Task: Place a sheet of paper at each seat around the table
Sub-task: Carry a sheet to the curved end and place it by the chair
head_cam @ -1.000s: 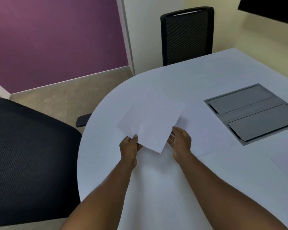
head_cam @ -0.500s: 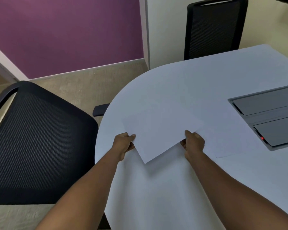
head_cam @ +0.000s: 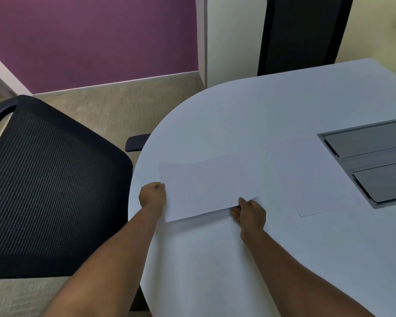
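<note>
A white sheet of paper [head_cam: 206, 186] hangs low over the rounded end of the white table [head_cam: 272, 110], its long side facing me. My left hand [head_cam: 152, 194] pinches its left edge near the table rim. My right hand [head_cam: 249, 212] grips its near right corner. A second sheet [head_cam: 311, 175] lies flat on the table to the right. A black mesh chair [head_cam: 50, 186] stands at the left of the table. Another black chair [head_cam: 302, 33] stands at the far side.
A grey cable hatch with two flaps [head_cam: 373, 161] is set into the tabletop at the right. The near chair's armrest [head_cam: 136, 143] pokes toward the table edge. A purple wall and beige carpet lie beyond the left chair.
Both hands have swung the sheet leftward and turned it from a diagonal tilt to nearly square with the table edge. The view has shifted left toward the near chair.
</note>
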The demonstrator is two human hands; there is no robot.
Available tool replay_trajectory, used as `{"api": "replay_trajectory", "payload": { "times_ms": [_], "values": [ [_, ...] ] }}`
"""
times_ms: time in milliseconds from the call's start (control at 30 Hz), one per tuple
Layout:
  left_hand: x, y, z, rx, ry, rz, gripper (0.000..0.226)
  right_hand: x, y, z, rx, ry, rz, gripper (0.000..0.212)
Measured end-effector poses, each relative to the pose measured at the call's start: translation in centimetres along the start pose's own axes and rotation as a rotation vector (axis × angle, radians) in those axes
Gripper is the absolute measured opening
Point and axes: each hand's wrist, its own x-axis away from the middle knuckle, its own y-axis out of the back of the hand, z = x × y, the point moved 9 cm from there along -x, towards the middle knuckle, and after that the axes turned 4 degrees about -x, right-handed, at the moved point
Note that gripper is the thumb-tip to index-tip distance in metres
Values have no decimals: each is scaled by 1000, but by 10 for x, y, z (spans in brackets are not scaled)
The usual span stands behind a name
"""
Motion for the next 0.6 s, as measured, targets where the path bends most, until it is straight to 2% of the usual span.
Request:
{"api": "replay_trajectory", "payload": {
  "times_ms": [167, 367, 600],
  "values": [
    [0, 2, 10, -94, 2, -27, 17, 8, 7, 0, 153, 49, -17, 28],
    [-3, 6, 15, -148, -5, -58, 21, 13, 5, 5, 347, 124, 8, 32],
    [-8, 8, 25, -204, -7, -77, 36, 13, 2, 3, 478, 163, 30, 32]
  ]
}}
